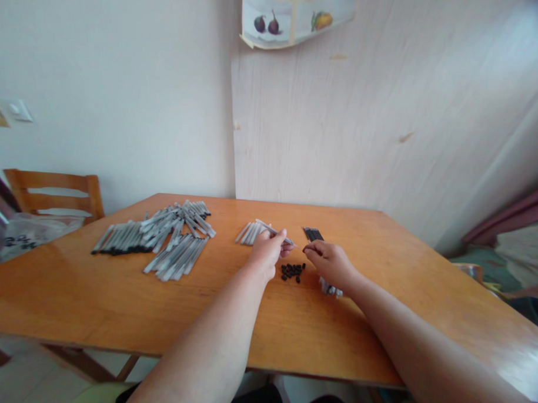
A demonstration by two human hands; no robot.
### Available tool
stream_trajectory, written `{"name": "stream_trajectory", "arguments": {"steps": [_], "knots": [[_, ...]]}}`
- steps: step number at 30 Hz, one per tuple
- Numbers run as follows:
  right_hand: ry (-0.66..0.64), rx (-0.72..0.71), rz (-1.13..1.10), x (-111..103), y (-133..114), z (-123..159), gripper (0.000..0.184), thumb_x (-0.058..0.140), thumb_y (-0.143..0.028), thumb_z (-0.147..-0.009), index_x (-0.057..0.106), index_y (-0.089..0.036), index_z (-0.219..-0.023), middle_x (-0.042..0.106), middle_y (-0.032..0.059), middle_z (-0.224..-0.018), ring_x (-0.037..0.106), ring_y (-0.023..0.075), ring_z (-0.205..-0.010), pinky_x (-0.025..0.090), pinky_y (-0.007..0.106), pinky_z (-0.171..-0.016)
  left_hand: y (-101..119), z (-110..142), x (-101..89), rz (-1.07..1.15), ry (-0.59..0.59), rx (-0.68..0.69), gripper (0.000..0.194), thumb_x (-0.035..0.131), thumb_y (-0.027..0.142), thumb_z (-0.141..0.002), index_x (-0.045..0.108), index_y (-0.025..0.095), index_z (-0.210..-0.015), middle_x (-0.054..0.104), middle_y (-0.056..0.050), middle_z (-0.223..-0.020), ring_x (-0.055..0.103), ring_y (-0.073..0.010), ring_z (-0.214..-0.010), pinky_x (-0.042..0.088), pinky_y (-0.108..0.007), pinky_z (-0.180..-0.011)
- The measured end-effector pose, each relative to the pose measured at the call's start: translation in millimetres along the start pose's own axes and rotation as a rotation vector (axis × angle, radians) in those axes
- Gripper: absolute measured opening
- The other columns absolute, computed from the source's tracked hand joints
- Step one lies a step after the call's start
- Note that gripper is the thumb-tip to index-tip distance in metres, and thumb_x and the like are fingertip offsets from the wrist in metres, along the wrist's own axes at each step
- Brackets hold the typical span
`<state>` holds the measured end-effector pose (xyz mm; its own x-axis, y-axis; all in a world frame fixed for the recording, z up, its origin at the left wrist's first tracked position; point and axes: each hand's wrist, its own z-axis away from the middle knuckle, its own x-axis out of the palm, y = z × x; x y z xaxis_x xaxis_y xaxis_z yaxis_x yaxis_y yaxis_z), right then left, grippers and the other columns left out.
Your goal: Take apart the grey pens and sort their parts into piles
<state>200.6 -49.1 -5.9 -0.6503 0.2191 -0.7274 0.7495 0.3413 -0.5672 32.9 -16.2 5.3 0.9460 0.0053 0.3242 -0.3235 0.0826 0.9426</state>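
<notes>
My left hand [270, 248] is closed around a slim grey translucent pen barrel [273, 229], which points toward my right hand. My right hand [328, 259] pinches a small dark piece [305, 249] just to the right of the pen's tip; a narrow gap separates them. Below and between the hands lies a loose cluster of small black plugs [292, 272]. More grey pen barrels [251, 232] lie in a row behind my left hand. Dark thin sticks [313, 233] lie beyond my right hand, and clear, whitish small parts [328, 287] show partly beneath it.
On the left of the wooden table [237, 308] lies a big pile of grey pens [177, 228], many with black ends. A wooden chair [57, 194] and a clear plastic bag [40, 230] stand at the left. A wall [306, 135] rises behind the table.
</notes>
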Motion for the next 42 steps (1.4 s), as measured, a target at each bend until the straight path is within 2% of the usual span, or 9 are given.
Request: {"name": "stream_trajectory", "arguments": {"steps": [4, 7, 9, 17, 21, 24, 29, 36, 42], "knots": [[0.020, -0.028, -0.030, -1, -5, 1, 0.030, 0.050, -0.043, -0.090, 0.069, -0.022, -0.083, 0.063, 0.0012, -0.069, 0.056, 0.0157, -0.065, 0.039, 0.027, -0.060, -2, 2, 2.6, -0.027, -0.051, -0.005, 0.016, 0.064, 0.029, -0.086, 0.053, 0.016, -0.084, 0.069, -0.006, -0.072, 0.067, -0.0132, -0.061, 0.050, -0.022, -0.054], [0.023, -0.033, -0.023, -1, -4, 1, 0.027, 0.051, -0.040, -0.089, 0.068, -0.021, -0.081, 0.064, 0.0007, -0.070, 0.056, 0.0146, -0.065, 0.038, 0.026, -0.060, -3, 2, 3.1, -0.032, -0.089, -0.015, 0.016, 0.064, 0.029, -0.086, 0.054, 0.016, -0.085, 0.069, -0.007, -0.072, 0.067, -0.0136, -0.061, 0.050, -0.022, -0.055], [0.023, -0.020, -0.013, -1, -1, -1, 0.025, 0.052, -0.038, -0.088, 0.068, -0.021, -0.080, 0.063, 0.0001, -0.069, 0.055, 0.0138, -0.063, 0.037, 0.026, -0.059, -3, 0, 1.5, -0.015, -0.073, -0.008, 0.016, 0.065, 0.028, -0.085, 0.054, 0.016, -0.085, 0.069, -0.006, -0.073, 0.067, -0.0133, -0.060, 0.050, -0.022, -0.054], [0.031, 0.024, 0.064, -18, 16, -8, 0.022, 0.055, -0.037, -0.084, 0.068, -0.020, -0.079, 0.064, -0.0004, -0.069, 0.053, 0.0128, -0.062, 0.033, 0.024, -0.057, 10, -17, -19.4, 0.158, 0.146, 0.098, 0.025, 0.070, 0.036, -0.080, 0.057, 0.015, -0.082, 0.069, -0.007, -0.078, 0.065, -0.0110, -0.061, 0.049, -0.021, -0.055], [0.039, 0.052, 0.112, -30, 27, -12, 0.026, 0.055, -0.042, -0.084, 0.068, -0.020, -0.079, 0.064, 0.0003, -0.068, 0.052, 0.0131, -0.062, 0.032, 0.023, -0.056, 16, -24, -29.9, 0.209, 0.287, 0.143, 0.028, 0.070, 0.038, -0.080, 0.056, 0.015, -0.078, 0.067, -0.005, -0.072, 0.063, -0.0102, -0.060, 0.048, -0.020, -0.055], [0.089, 0.136, 0.164, -38, 36, -15, 0.027, 0.054, -0.042, -0.084, 0.068, -0.019, -0.078, 0.065, 0.0014, -0.068, 0.054, 0.0136, -0.063, 0.032, 0.024, -0.057, 18, -27, -34.8, 0.217, 0.334, 0.143, 0.026, 0.070, 0.036, -0.081, 0.054, 0.015, -0.077, 0.066, -0.003, -0.068, 0.063, -0.0100, -0.058, 0.047, -0.020, -0.056], [0.166, 0.344, 0.277, -42, 48, -20, 0.028, 0.052, -0.041, -0.085, 0.069, -0.020, -0.079, 0.068, 0.0047, -0.074, 0.058, 0.0155, -0.070, 0.033, 0.025, -0.060, 19, -29, -38.3, 0.203, 0.317, 0.110, 0.013, 0.062, 0.026, -0.086, 0.055, 0.015, -0.081, 0.066, -0.003, -0.068, 0.064, -0.0108, -0.057, 0.048, -0.021, -0.055], [0.105, 0.500, 0.371, -35, 54, -21, 0.031, 0.049, -0.042, -0.086, 0.072, -0.021, -0.084, 0.071, 0.0079, -0.083, 0.061, 0.0183, -0.078, 0.034, 0.025, -0.060, 17, -32, -41.2, 0.089, 0.320, 0.115, 0.006, 0.057, 0.020, -0.086, 0.054, 0.015, -0.084, 0.064, -0.003, -0.066, 0.064, -0.0120, -0.055, 0.048, -0.021, -0.052], [0.083, 0.577, 0.412, -30, 57, -21, 0.032, 0.047, -0.042, -0.086, 0.072, -0.023, -0.091, 0.072, 0.0089, -0.091, 0.064, 0.0209, -0.083, 0.037, 0.026, -0.060, 14, -34, -41.9, -0.093, 0.358, 0.186, 0.008, 0.061, 0.016, -0.078, 0.055, 0.015, -0.085, 0.068, -0.006, -0.077, 0.064, -0.0116, -0.058, 0.041, -0.019, -0.047]]}}
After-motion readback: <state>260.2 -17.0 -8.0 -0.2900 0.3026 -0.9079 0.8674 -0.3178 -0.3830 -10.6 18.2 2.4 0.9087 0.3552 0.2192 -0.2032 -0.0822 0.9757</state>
